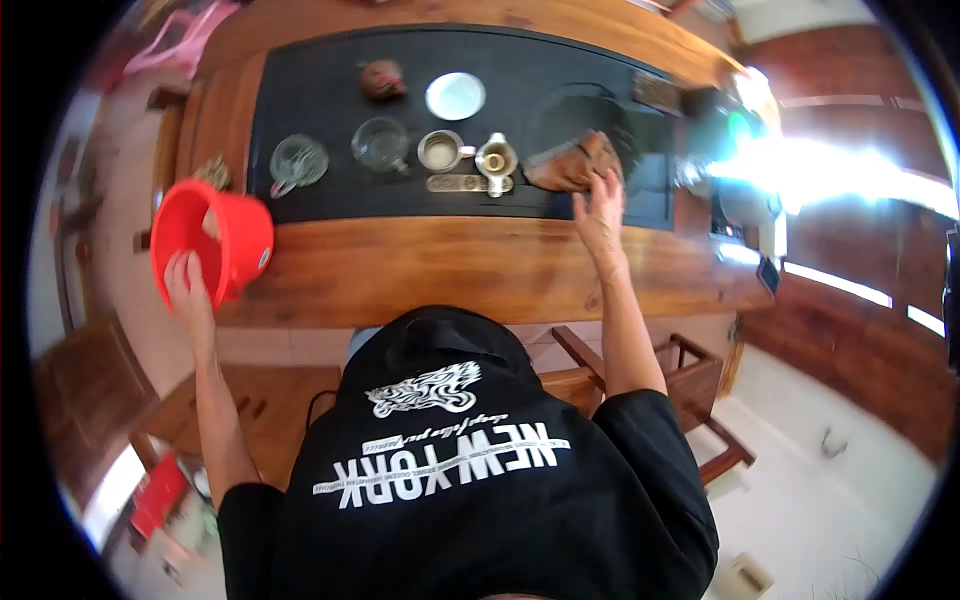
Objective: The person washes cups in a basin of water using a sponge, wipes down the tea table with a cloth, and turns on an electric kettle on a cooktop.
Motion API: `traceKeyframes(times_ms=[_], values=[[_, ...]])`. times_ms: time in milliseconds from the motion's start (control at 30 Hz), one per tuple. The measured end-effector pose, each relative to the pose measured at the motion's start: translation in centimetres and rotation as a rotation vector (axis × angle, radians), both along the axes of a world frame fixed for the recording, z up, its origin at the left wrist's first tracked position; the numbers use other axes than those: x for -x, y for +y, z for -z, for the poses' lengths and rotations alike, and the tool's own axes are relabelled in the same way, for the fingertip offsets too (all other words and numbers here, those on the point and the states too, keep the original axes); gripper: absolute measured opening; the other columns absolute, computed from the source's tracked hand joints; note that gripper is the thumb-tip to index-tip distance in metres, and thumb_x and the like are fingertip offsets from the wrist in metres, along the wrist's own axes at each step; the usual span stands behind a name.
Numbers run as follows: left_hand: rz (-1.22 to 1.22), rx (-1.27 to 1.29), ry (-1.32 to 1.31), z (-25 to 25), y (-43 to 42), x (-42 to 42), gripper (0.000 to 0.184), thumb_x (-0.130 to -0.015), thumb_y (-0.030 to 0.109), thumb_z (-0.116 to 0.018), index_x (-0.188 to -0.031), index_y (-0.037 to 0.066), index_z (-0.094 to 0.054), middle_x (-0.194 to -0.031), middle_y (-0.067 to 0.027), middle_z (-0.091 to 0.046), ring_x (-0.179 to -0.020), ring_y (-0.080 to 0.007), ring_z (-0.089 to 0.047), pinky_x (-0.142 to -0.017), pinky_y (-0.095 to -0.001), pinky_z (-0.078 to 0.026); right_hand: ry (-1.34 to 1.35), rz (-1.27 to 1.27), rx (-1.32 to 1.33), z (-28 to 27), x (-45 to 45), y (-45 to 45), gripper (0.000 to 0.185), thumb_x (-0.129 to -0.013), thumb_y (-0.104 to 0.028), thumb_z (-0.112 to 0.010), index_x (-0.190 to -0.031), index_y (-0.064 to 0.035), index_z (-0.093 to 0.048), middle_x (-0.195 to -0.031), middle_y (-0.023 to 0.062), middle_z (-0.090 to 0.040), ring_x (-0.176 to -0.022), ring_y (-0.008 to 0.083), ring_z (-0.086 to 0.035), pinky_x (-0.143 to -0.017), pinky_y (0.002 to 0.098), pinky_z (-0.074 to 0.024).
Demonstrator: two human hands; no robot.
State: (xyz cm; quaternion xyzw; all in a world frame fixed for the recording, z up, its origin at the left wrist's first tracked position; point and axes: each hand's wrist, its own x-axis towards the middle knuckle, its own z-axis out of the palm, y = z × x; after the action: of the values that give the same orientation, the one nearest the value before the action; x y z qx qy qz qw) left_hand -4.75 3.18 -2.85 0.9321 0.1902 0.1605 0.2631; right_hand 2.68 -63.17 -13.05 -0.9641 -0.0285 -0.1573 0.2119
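Note:
My left hand (187,285) is at the near rim of a red bucket (248,240), its fingers reaching over the rim; whether they grip it is hard to tell. Something pale lies inside the bucket. My right hand (602,215) touches a brown cloth (570,168) on the dark tray (350,205), with its fingertips at the cloth's right part. Left of the cloth stand a metal strainer (496,160) and a small cup with a handle (440,152), beside a narrow patterned strip (455,184).
Two glass vessels (380,145) (299,162), a white dish (455,96) and a reddish-brown figure (383,79) stand on the tray. The wooden table edge (430,290) runs before my body. A wooden chair (690,385) is at the lower right, and a phone (768,275) lies at the table's right corner.

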Motion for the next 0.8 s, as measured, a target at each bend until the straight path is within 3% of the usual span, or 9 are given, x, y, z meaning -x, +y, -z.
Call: traceKeyframes(times_ms=[233, 267, 300, 400, 500, 567, 633, 700, 800], values=[[0.125, 0.085, 0.062, 0.1, 0.3, -0.5, 0.046, -0.103, 0.034, -0.047, -0.122, -0.005, -0.061, -0.136, -0.0165, -0.050, -0.125, -0.0276, -0.048, -0.107, -0.0364, -0.036, 0.132, 0.266, -0.307, -0.8, 4.6, 2.3, 0.055, -0.080, -0.012, -0.070, -0.128, 0.0030, -0.049, -0.141, 0.0343, -0.036, -0.120, 0.0474, -0.049, -0.097, 0.0437, -0.0478], [0.129, 0.136, 0.075, 0.4, 0.5, -0.4, 0.046, -0.103, 0.034, -0.046, -0.122, -0.005, -0.061, -0.137, -0.0163, -0.050, -0.123, -0.0276, -0.050, -0.106, -0.0365, -0.037, 0.206, 0.385, -0.369, -2.9, 5.1, 3.1, 0.053, -0.083, -0.015, -0.069, -0.128, 0.0038, -0.049, -0.142, 0.0311, -0.037, -0.109, 0.0374, -0.060, -0.091, 0.0388, -0.0502], [0.130, 0.184, 0.091, 0.5, 0.6, -0.5, 0.046, -0.103, 0.034, -0.045, -0.122, -0.005, -0.060, -0.137, -0.0161, -0.050, -0.122, -0.0276, -0.051, -0.105, -0.0365, -0.038, 0.193, 0.410, -0.365, -3.7, 5.0, 3.4, 0.053, -0.083, -0.015, -0.069, -0.128, 0.0038, -0.049, -0.142, 0.0311, -0.037, -0.109, 0.0374, -0.060, -0.091, 0.0388, -0.0502], [0.199, 0.101, 0.107, 0.5, 0.4, -1.0, 0.046, -0.103, 0.034, -0.044, -0.120, -0.005, -0.062, -0.137, -0.0153, -0.050, -0.120, -0.0274, -0.053, -0.104, -0.0364, -0.039, 0.175, 0.443, -0.868, -5.4, 3.4, 3.2, 0.052, -0.086, -0.023, -0.066, -0.126, 0.0070, -0.051, -0.112, 0.0169, -0.062, -0.087, 0.0197, -0.066, -0.078, 0.0325, -0.0522], [0.250, 0.042, 0.107, 0.6, 1.2, -0.6, 0.047, -0.103, 0.036, -0.043, -0.116, -0.004, -0.065, -0.136, -0.0156, -0.051, -0.121, -0.0282, -0.052, -0.104, -0.0371, -0.039, 0.066, 0.410, -1.332, -10.5, 2.6, 7.1, 0.047, -0.085, -0.024, -0.069, -0.118, 0.0074, -0.057, -0.103, 0.0077, -0.065, -0.087, 0.0177, -0.067, -0.069, 0.0255, -0.0507], [0.243, 0.170, 0.065, -0.4, 0.0, -0.2, 0.047, -0.103, 0.036, -0.043, -0.115, -0.004, -0.065, -0.134, -0.0156, -0.052, -0.121, -0.0283, -0.052, -0.103, -0.0371, -0.038, 0.117, 0.367, -1.315, -9.0, 3.0, 7.8, 0.045, -0.084, -0.025, -0.070, -0.117, 0.0049, -0.059, -0.104, 0.0127, -0.065, -0.086, 0.0217, -0.068, -0.073, 0.0301, -0.0532], [0.274, 0.170, 0.025, -0.1, 0.4, -0.1, 0.046, -0.104, 0.034, -0.043, -0.114, -0.005, -0.065, -0.133, -0.0154, -0.053, -0.120, -0.0277, -0.053, -0.102, -0.0376, -0.040, 0.189, 0.255, -0.304, -4.4, 3.8, 7.1, 0.047, -0.085, -0.027, -0.069, -0.120, 0.0030, -0.059, -0.108, 0.0216, -0.063, -0.093, 0.0323, -0.066, -0.083, 0.0383, -0.0532], [0.299, 0.167, 0.009, -0.5, 0.3, 0.2, 0.044, -0.104, 0.032, -0.043, -0.114, -0.006, -0.064, -0.133, -0.0154, -0.053, -0.120, -0.0280, -0.053, -0.101, -0.0382, -0.041, 0.247, 0.241, -0.251, -3.8, 5.8, 8.0, 0.047, -0.086, -0.030, -0.067, -0.119, 0.0021, -0.059, -0.116, 0.0280, -0.057, -0.104, 0.0409, -0.060, -0.092, 0.0452, -0.0489], [0.309, 0.142, -0.035, -0.7, 0.2, 0.3, 0.042, -0.104, 0.029, -0.043, -0.113, -0.006, -0.065, -0.133, -0.0164, -0.053, -0.119, -0.0301, -0.053, -0.100, -0.0397, -0.042, 0.405, 0.335, -0.214, -3.1, 6.2, 7.1, 0.048, -0.086, -0.033, -0.066, -0.118, 0.0012, -0.059, -0.121, 0.0267, -0.054, -0.110, 0.0419, -0.056, -0.095, 0.0452, -0.0471]])
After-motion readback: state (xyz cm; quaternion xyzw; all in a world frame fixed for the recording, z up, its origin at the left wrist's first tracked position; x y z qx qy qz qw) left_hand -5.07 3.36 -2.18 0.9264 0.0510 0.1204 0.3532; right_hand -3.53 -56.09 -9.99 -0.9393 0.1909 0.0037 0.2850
